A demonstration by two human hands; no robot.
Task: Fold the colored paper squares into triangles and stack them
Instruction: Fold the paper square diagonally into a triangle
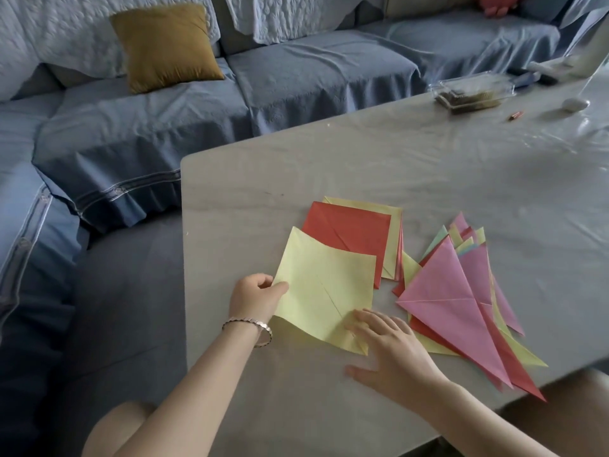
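1. Your L hand (257,295) pinched the left edge of the yellow sheet (326,285) betw. thumb and curled fingers.
2. Your R hand (392,354) lay flat, with its fingers straight and spread. The fingertips pressed the sheet's near right corner, and the thumb rested on the table (296,173).
3. The yellow sheet sat unfolded near the table's front-left edge. It was bowed rather than flat, w/ a diagonal crease showing, and its far side overlapped the square stack (352,232).
4. The square stack lay just behind it, w/ a red sheet on top, a yellow one under it, and more edges peeking out at the right.
5. The triangle pile (451,291) lay fanned out to the right, just beside your R hand. Pink was on top, w/ red and yellow beneath.
6. A bracelet (250,328) sat on your L wrist.
7. At the far right of the table was a clear plastic box (471,92), w/ a small red item (515,116) near it.
8. Behind the table was a blue-covered sofa (296,70) w/ a mustard cushion (164,44).
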